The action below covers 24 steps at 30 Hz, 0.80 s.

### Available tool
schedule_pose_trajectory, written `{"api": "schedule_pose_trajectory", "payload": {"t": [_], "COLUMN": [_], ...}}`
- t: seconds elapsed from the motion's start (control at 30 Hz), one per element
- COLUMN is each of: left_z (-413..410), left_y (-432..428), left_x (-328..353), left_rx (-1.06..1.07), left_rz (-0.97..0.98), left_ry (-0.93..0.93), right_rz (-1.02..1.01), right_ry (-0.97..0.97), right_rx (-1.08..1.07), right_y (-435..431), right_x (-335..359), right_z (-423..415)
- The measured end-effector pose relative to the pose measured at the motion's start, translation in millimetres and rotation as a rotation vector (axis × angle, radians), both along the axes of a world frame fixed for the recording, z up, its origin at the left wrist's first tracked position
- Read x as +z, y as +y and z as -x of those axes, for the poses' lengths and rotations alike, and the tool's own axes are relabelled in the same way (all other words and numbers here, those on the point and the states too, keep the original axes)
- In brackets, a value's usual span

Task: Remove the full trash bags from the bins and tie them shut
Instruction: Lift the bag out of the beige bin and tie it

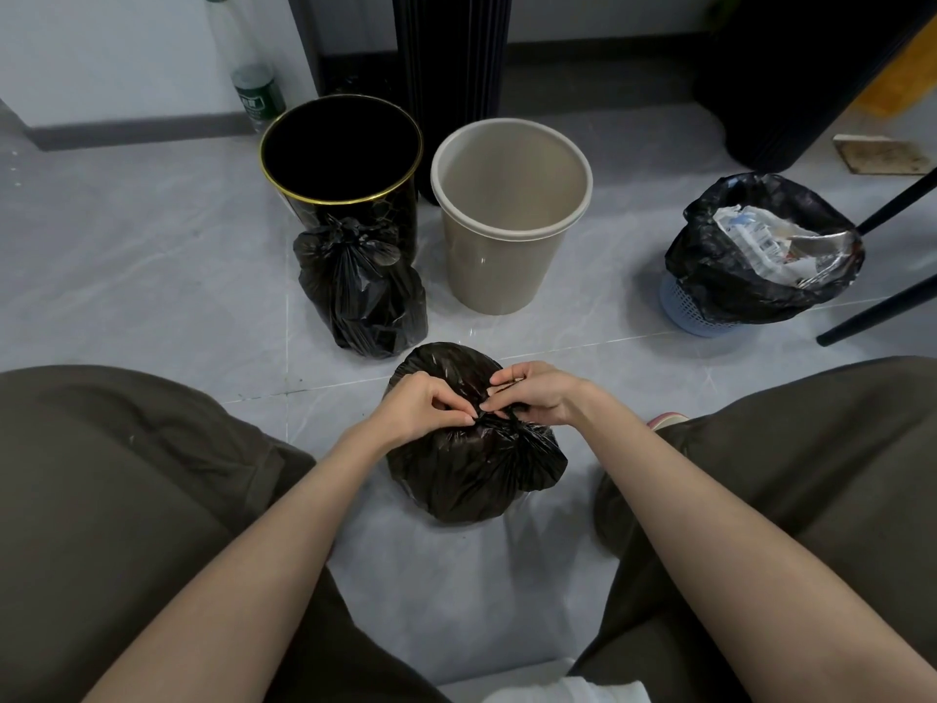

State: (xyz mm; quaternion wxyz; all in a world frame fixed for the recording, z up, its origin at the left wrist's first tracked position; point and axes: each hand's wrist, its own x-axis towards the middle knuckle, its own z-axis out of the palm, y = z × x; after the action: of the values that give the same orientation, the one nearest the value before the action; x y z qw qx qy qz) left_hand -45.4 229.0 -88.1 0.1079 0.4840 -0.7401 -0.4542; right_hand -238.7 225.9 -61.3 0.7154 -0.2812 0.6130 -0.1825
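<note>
Grey floor (pixel 152 276): three bins, three black bags.

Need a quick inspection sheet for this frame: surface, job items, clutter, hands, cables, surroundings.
Surface: grey tiled floor, bare between items.
Job's things: tied black bag before black bin; beige bin empty; open full bag in blue basket; second black bag being knotted.
Clutter: plastic bottle, board scrap.
Hands: left hand and right hand pinch the bag neck.
Cables: nothing seen.
Surroundings: wall, dark furniture legs.
</note>
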Motion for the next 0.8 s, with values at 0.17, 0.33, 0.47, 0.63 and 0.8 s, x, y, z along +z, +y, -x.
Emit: {"api": "schedule_pose_trajectory", "payload": {"t": [0.17,0.33,0.47,0.63,0.8], "left_z": [-0.5,13.1,17.1,13.9,18.8], "left_y": [-10.0,-19.8,-16.9,-15.1,-0.7], "left_x": [4.8,2.2,-6.6,-8.4,4.3], "left_rx": [0.136,-0.230,-0.345,-0.152,-0.067], "left_rz": [0.168,0.178,0.133,0.066,-0.052], "left_ry": [-0.084,-0.340,-0.444,-0.235,-0.127], "right_rz": [0.244,0.444,0.689,0.900,0.909], "right_ry": [0.185,0.353,0.504,0.704,0.744], "right_rx": [0.148,0.293,0.353,0.256,0.136], "right_y": [4.0,5.6,9.2,21.6,30.5], "right_x": [5.1,3.9,0.7,-19.6,-34.6], "right_z": [2.5,3.2,4.6,5.9,-1.7]}}
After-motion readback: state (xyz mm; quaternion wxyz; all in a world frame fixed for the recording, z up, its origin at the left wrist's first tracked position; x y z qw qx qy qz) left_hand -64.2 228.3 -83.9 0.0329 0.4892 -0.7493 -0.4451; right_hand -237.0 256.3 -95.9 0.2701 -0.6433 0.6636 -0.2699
